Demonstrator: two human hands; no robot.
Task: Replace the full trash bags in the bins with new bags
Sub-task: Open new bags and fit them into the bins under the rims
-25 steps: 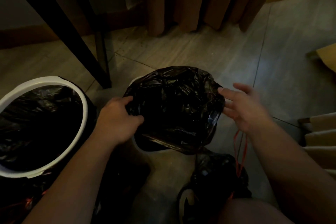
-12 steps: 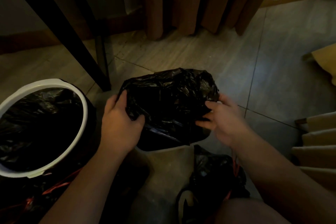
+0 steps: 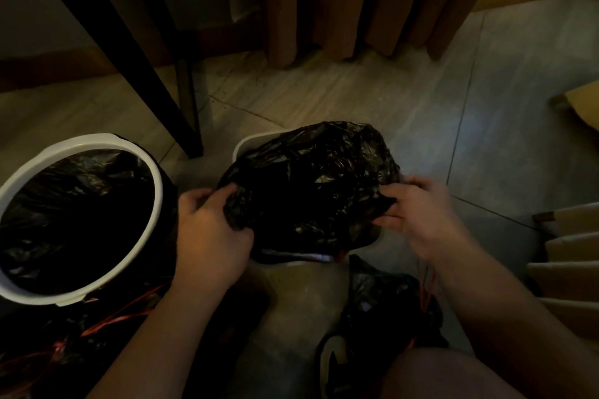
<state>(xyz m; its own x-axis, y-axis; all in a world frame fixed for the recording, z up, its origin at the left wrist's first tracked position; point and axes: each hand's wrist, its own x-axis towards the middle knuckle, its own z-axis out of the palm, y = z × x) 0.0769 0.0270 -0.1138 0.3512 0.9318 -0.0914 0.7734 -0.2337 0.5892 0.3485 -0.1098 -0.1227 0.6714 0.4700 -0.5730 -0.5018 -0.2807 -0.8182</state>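
Note:
A crumpled black trash bag lies over the mouth of a small white bin in the middle of the floor. My left hand grips the bag's left edge, thumb and fingers curled into the plastic. On the other side my right hand pinches the bag's right edge. A red drawstring hangs below my right wrist. To the left stands a larger round bin with a white rim, lined with a black bag.
A tied black bag lies on the floor near my knee, and more black plastic with red strings lies at lower left. A dark table leg stands behind the bins. Curtains hang at the back, cardboard sits at right.
My right hand went from open beside the bag to pinching its right edge. My left hand shifted its grip on the left edge. The bag now sits lower, leaving the bin's far-left rim bare.

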